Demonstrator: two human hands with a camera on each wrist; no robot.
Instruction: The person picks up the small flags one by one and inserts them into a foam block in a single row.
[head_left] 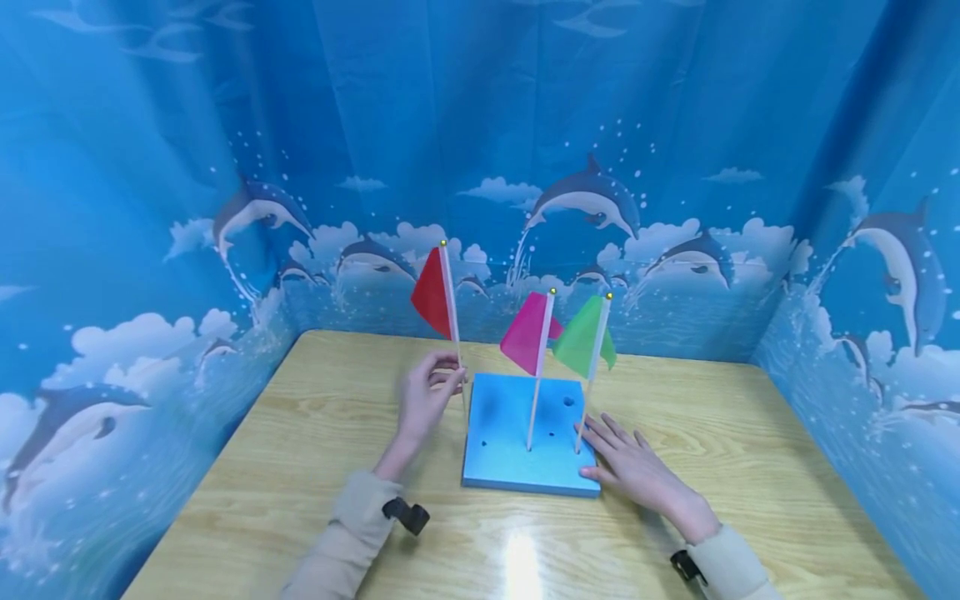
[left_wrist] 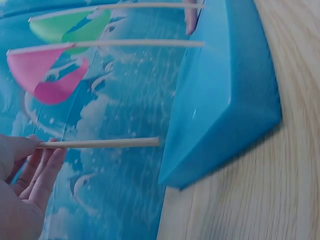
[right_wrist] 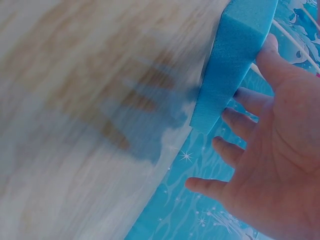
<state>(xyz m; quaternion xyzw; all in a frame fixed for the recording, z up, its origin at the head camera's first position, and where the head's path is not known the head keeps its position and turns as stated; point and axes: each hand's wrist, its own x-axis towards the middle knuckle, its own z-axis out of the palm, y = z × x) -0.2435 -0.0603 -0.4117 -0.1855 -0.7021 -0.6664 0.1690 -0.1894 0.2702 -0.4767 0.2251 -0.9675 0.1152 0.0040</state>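
Note:
My left hand (head_left: 426, 398) pinches the thin wooden stick (left_wrist: 110, 143) of a red flag (head_left: 433, 293) between thumb and fingers. The stick's bare lower end points down close to the left edge of a blue foam block (head_left: 498, 468) in the left wrist view. Standing upright in the block are a magenta flag (head_left: 527, 333) near its middle and a green flag (head_left: 580, 337) at its right side. With fingers spread, my right hand (head_left: 637, 471) rests at the block's right edge; in the right wrist view its thumb touches the foam (right_wrist: 235, 55).
Several small holes (head_left: 568, 402) dot the block's top. The block lies on a light wood table (head_left: 315, 433). Behind and on both sides hangs a blue curtain (head_left: 450, 100) printed with dolphins and clouds. Dark bands (head_left: 407, 515) sit on both wrists.

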